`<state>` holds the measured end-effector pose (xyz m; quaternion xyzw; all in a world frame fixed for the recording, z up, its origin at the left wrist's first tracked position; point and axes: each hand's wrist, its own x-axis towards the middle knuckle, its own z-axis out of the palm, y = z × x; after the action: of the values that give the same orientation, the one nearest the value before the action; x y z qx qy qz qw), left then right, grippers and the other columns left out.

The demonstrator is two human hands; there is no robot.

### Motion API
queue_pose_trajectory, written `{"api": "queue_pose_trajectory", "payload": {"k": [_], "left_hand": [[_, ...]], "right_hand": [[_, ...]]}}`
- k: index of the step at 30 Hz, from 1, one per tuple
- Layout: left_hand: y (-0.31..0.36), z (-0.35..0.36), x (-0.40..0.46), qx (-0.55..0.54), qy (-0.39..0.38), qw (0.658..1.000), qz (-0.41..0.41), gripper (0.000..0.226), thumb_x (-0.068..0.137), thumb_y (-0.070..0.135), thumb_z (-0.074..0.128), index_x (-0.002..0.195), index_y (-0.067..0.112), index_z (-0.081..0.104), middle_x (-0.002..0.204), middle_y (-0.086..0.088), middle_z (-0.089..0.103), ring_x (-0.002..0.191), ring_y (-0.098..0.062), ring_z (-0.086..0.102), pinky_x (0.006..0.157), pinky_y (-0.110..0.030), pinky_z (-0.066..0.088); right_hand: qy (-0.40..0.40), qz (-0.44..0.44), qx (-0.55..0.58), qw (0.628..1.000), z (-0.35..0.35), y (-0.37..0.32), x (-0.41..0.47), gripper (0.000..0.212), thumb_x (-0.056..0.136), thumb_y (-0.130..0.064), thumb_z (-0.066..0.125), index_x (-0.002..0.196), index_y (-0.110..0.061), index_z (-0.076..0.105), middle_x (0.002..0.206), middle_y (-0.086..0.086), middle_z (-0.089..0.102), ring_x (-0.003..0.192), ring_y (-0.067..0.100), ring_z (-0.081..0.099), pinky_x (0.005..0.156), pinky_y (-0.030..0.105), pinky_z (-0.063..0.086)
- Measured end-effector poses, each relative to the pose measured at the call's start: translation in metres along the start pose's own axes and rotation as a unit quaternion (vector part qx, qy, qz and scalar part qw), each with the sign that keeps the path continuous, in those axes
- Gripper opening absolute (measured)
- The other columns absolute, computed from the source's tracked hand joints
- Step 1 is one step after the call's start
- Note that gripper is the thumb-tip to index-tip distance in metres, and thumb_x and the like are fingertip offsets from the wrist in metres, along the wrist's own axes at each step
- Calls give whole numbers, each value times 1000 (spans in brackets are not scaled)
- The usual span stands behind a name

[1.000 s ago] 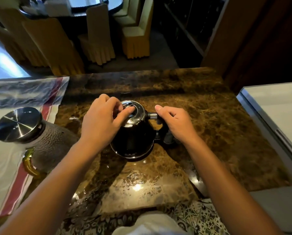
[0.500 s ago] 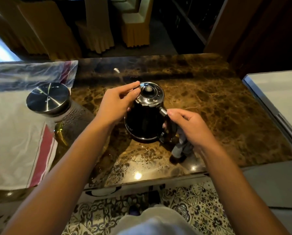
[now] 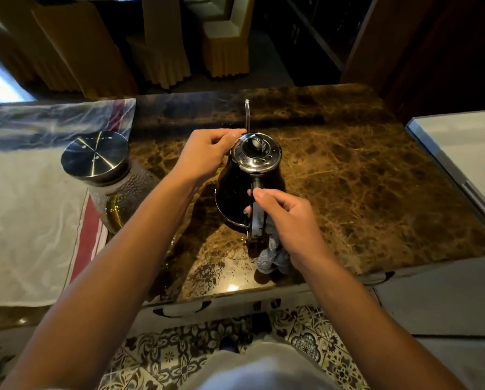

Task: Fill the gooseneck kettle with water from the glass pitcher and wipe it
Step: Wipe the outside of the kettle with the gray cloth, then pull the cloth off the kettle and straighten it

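The black gooseneck kettle point(image 3: 237, 192) stands on the brown marble counter point(image 3: 362, 175), its steel lid point(image 3: 256, 153) on and its thin spout point(image 3: 247, 114) pointing away from me. My left hand point(image 3: 207, 156) rests against the kettle's upper left side, fingertips at the lid's rim. My right hand point(image 3: 289, 220) grips a grey-blue cloth point(image 3: 272, 257) bunched in its palm and presses fingers and thumb on the kettle's handle point(image 3: 256, 218). The glass pitcher point(image 3: 117, 190) with a steel lid point(image 3: 95, 157) stands to the left.
A white towel with red stripes point(image 3: 30, 226) lies under the pitcher on the left. A white appliance top point(image 3: 466, 153) borders the counter on the right. Covered chairs point(image 3: 162, 52) stand beyond the counter's far edge. Patterned floor tiles point(image 3: 306, 339) show below.
The kettle has turned so its handle faces me and its spout points away. My right hand with the cloth has slid onto the handle. The view has drawn back.
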<state>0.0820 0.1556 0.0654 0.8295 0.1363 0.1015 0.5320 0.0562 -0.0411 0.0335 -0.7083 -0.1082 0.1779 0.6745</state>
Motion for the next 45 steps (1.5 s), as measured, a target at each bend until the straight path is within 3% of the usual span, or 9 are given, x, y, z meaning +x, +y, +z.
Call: {"api": "queue_pose_trajectory", "payload": {"k": [6,9,12,16,24,28,32,38,45], "left_hand": [[-4,0,1,-16,2,1000,-9,31,109,26,52,134,22,70,133,8,71,125,-7,64,110,-40,52],[-2,0,2,-21,3,1000,-21,29,108,28,54,131,25,71,127,10,72,119,-7,65,98,-33,56],[-1,-1,-2,-83,69,992,-65,27,103,29,62,129,23,64,115,5,73,99,-9,70,83,-30,60],[9,-6,-29,-51,161,985,42,16,101,30,63,116,26,63,113,0,72,104,-15,70,93,-38,60],[40,2,-84,-28,-164,975,149,27,103,43,53,124,33,65,112,21,71,107,-3,69,83,-16,55],[37,2,-92,-72,-106,974,186,18,103,36,61,110,25,73,101,10,76,98,-13,73,80,-26,60],[30,-1,-93,-42,-48,976,207,17,97,27,63,106,20,76,98,11,77,96,-9,74,82,-20,58],[36,6,-95,-66,-12,976,209,15,96,29,64,107,24,73,101,14,75,99,-8,73,84,-20,58],[54,22,-97,-38,-92,966,238,22,99,29,62,114,16,72,103,7,75,99,-16,74,83,-35,62]], "right_hand": [[3,11,-7,1000,-1,-1,-1,24,99,-32,68,90,-14,81,88,8,80,90,28,76,92,46,59],[10,9,-34,999,-2,-3,-3,21,96,-37,73,91,-19,81,86,14,77,80,40,71,72,45,60],[71,-68,-157,983,-11,-9,-7,12,90,-37,79,96,-26,79,88,-9,76,84,6,71,72,23,56],[70,-128,-117,982,-29,-38,-12,8,91,-17,78,98,-20,77,93,-10,76,86,5,72,76,24,58],[-39,-261,-46,963,-35,-93,-15,27,93,8,66,112,-10,71,107,5,75,105,19,72,91,29,57],[-36,-318,-120,940,-31,-96,-19,29,95,10,61,117,-8,70,114,7,73,111,23,69,98,35,56],[40,-379,-276,882,-29,-84,-28,34,93,7,63,120,-11,71,116,-1,70,111,5,64,94,18,50],[68,-319,-323,888,-35,-76,-33,43,92,0,67,130,-18,65,119,-8,66,112,-1,61,94,9,45],[-106,-174,-239,949,-64,-88,-27,59,85,-27,70,142,-35,57,122,-17,68,117,0,64,96,19,53]]}}
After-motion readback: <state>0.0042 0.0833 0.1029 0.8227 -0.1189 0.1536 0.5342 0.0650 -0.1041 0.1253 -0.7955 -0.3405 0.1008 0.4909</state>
